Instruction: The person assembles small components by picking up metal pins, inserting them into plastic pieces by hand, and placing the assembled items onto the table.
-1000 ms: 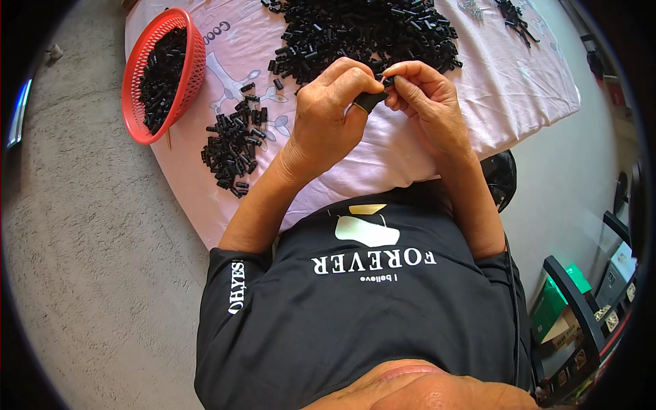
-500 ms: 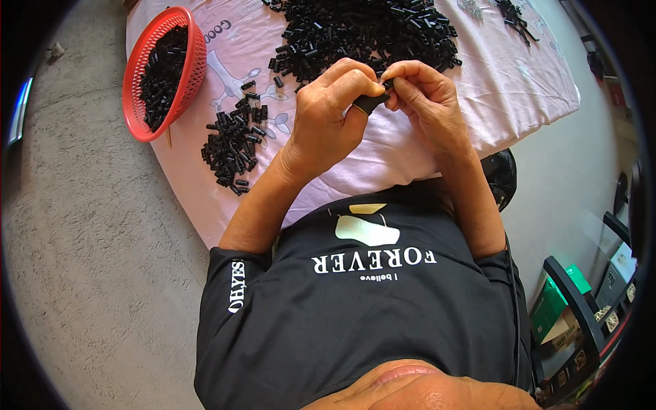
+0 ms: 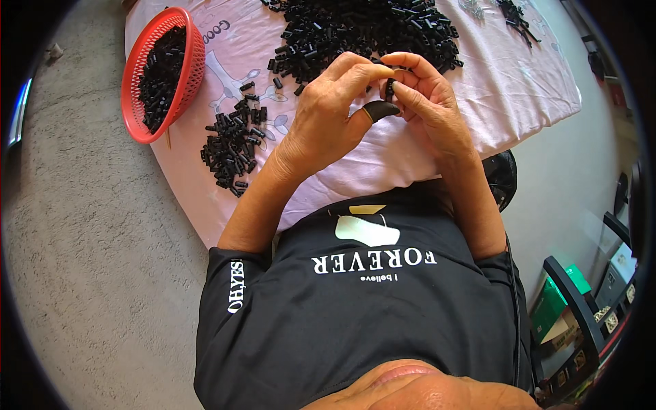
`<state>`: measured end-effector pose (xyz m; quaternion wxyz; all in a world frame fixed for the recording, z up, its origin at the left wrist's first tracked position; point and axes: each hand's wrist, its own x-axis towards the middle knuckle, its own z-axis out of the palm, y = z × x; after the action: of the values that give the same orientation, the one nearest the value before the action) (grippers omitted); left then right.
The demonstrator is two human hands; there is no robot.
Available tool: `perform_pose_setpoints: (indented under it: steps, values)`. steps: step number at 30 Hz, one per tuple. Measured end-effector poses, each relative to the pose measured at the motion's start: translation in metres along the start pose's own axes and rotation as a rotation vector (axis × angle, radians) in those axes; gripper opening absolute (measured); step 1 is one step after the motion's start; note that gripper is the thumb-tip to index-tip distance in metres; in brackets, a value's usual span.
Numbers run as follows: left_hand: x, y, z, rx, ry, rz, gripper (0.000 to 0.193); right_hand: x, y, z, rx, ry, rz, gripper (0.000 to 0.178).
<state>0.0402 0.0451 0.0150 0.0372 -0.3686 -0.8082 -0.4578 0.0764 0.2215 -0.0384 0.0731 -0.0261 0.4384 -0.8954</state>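
A small black cylindrical piece stands upright between the thumb and fingers of my right hand, which is closed on it. My left hand is right beside it, thumb and index finger spread apart around the piece's two ends. Whether they touch it I cannot tell. A black finger cot with a yellowish edge covers my left thumb. My other left fingers are mostly hidden. Beyond both hands lies a large heap of similar black pieces. A smaller pile lies left of my left forearm.
A red plastic basket of black pieces tilts at the table's left edge. Pink printed cloth covers the table. Thin black parts and small clear items lie far right. Dark-framed racks with boxes stand at lower right.
My left thumb has come away from the index finger and sits lower. The black piece now shows upright in my right fingers, which have opened out slightly.
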Motion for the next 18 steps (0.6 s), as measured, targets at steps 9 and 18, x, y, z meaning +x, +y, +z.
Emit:
perform_pose_setpoints:
  steps: [9, 18]
  values:
    - [-0.001, -0.001, -0.002, 0.030, -0.070, 0.054, 0.043, 0.001, 0.001, -0.003, -0.030, -0.015, 0.038, 0.031]
    - [-0.007, 0.002, 0.005, 0.027, 0.021, 0.093, 0.050, 0.000, 0.002, -0.008, 0.007, -0.027, 0.051, 0.020]
